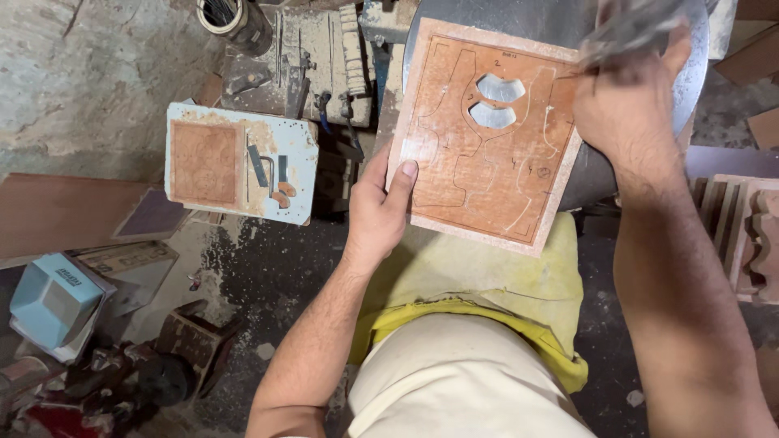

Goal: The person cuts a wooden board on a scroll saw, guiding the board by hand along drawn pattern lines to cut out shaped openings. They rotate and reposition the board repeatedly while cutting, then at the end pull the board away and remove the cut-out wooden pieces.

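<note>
I hold one reddish-brown plywood panel [487,138] with pale edges and pencilled curved outlines, tilted so its long axis runs from upper left to lower right across my lap. Two crescent-shaped cut-outs [497,101] sit one above the other near its top. It rests against a round grey metal disc [552,16] behind it.

My left hand [377,211] is closed on the panel's left edge, thumb flat on the face and fingers hidden behind. My right hand [629,101] is at the upper right corner, curled around something blurred; I cannot tell what it is or how tight the grip is.

A yellow cloth [487,280] lies over my knees just below the panel. To the left, well apart, stands a light-blue dusty block [241,162] with a brown square on it, and further left a small blue box [50,302] on the dusty floor [268,268]. Stepped wooden pieces [742,235] lie at the right.
</note>
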